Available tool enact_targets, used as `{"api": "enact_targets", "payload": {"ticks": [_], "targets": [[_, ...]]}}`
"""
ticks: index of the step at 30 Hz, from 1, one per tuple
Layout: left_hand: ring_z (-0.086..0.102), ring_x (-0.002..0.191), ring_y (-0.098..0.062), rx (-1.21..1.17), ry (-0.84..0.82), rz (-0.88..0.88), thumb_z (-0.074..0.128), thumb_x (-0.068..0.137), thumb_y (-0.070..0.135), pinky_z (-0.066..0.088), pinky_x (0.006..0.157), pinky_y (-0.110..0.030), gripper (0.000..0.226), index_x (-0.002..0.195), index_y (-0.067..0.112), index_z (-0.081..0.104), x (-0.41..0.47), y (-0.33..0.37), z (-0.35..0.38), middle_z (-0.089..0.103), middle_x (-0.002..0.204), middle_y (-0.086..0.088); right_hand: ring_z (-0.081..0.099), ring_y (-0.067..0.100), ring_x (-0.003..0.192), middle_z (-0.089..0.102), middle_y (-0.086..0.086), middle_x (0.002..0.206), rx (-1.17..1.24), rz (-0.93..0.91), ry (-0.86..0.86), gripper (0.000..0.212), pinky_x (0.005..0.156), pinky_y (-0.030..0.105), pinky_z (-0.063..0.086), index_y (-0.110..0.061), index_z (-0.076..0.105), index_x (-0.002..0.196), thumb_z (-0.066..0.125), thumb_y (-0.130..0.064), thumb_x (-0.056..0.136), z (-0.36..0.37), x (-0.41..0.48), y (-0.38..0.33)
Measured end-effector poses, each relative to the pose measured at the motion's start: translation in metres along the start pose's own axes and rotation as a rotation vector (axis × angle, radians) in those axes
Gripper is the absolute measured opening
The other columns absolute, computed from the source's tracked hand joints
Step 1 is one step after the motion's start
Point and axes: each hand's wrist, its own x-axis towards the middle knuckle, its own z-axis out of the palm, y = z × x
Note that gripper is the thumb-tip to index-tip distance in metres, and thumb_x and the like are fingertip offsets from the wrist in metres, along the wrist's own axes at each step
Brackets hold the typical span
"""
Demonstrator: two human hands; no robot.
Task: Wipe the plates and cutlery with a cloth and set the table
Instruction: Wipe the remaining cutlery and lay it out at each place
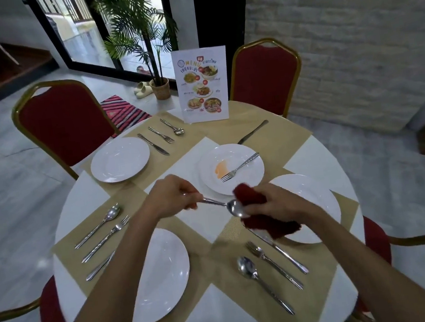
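Wiping a spoon (223, 205) above mid-counter: the left hand (171, 196) pinches its handle, the bowl points toward 4 o'clock into the red cloth (262, 215) bunched in the right hand (280, 203); a smeared plate (231, 169) waits at 12 o'clock on the round counter (80, 198), red chairs (67, 124) around

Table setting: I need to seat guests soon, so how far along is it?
Three places look set with plate, spoon, fork and knife. The left hand holds a spoon while the right hand wipes it with the red cloth. The stained plate and its fork remain.
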Motion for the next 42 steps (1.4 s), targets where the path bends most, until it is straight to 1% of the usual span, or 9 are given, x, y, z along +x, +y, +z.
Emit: {"api": "enact_targets", "payload": {"ticks": [4,7,10,13,18,26,30,39,42], "targets": [[0.07,0.064,-0.003,0.1,-0.041,0.099,0.075,0.086,0.028,0.055,0.07,-0.024,0.01,0.082,0.02,0.079,0.013,0.007,-0.001,0.074,0.067,0.011,0.075,0.012,0.08,0.077,-0.002,0.093,-0.387,0.0,-0.173,0.022,0.072,0.022,0.058,-0.018,0.07,0.109,0.071,-0.034,0.094,-0.009,0.003,-0.008],[0.072,0.066,-0.006,-0.005,-0.055,0.09,0.074,0.088,0.031,0.055,0.073,-0.024,0.015,0.084,0.018,0.079,0.012,0.004,-0.002,0.075,0.07,0.01,0.075,0.017,0.075,0.077,0.005,0.089,0.016,-0.027,0.008,0.018,0.066,0.024,0.057,-0.01,0.071,0.105,0.071,-0.025,0.095,-0.014,0.001,-0.009],[0.074,0.068,-0.012,-0.249,-0.135,0.028,0.069,0.092,0.036,0.055,0.08,-0.025,0.025,0.088,0.012,0.075,0.001,0.01,0.026,0.077,0.075,0.004,0.073,0.024,0.074,0.074,0.01,0.087,0.397,0.037,0.519,0.016,0.065,0.036,0.06,-0.008,0.069,0.101,0.072,-0.023,0.094,-0.002,0.014,0.002],[0.075,0.07,-0.014,-0.298,-0.148,-0.02,0.064,0.095,0.036,0.052,0.075,-0.02,0.027,0.09,0.011,0.071,-0.002,0.023,0.082,0.078,0.075,0.001,0.076,0.032,0.088,0.077,0.009,0.093,0.703,0.208,0.745,0.039,0.08,0.046,0.063,-0.016,0.07,0.106,0.072,-0.045,0.081,0.034,0.031,0.012],[0.074,0.075,-0.011,-0.149,-0.22,0.008,0.061,0.095,0.032,0.055,0.081,-0.027,0.023,0.079,0.021,0.074,0.01,0.019,0.112,0.077,0.079,0.005,0.067,0.028,0.065,0.075,0.012,0.077,0.889,0.222,0.604,0.04,0.065,0.043,0.06,0.001,0.068,0.104,0.071,-0.038,0.095,0.046,0.022,0.015],[0.063,0.075,-0.018,-0.199,0.122,0.049,0.065,0.092,0.029,0.044,0.063,-0.022,0.02,0.086,0.012,0.072,0.059,0.059,0.109,0.067,0.075,0.0,0.057,0.014,0.051,0.074,0.012,0.072,0.468,0.158,0.222,0.029,0.05,0.023,0.048,-0.002,0.065,0.105,0.053,-0.027,0.106,0.005,0.001,0.019],[0.068,0.078,-0.027,-0.426,0.142,-0.079,0.07,0.085,0.032,0.056,0.073,-0.042,0.018,0.079,0.016,0.077,0.092,0.062,0.107,0.072,0.075,-0.009,0.059,0.012,0.057,0.07,0.01,0.082,0.349,0.174,0.076,0.027,0.059,0.029,0.05,-0.005,0.064,0.106,0.06,-0.031,0.103,-0.039,-0.012,0.044],[0.064,0.063,-0.016,-0.68,0.213,-0.212,0.074,0.081,0.016,0.054,0.059,-0.031,0.024,0.102,0.019,0.064,0.155,0.101,0.14,0.07,0.076,-0.004,0.066,0.016,0.061,0.074,0.004,0.072,0.354,0.239,0.267,0.025,0.059,0.027,0.054,-0.004,0.073,0.1,0.071,-0.028,0.096,-0.164,0.004,0.091],[0.065,0.072,-0.011,-0.412,0.141,-0.129,0.076,0.08,0.021,0.055,0.071,-0.028,0.014,0.089,0.024,0.066,0.186,0.109,0.16,0.07,0.082,0.005,0.066,0.021,0.062,0.077,0.018,0.085,0.482,0.282,0.427,0.021,0.066,0.035,0.055,-0.004,0.075,0.099,0.071,-0.024,0.095,-0.194,0.038,0.115]]}}
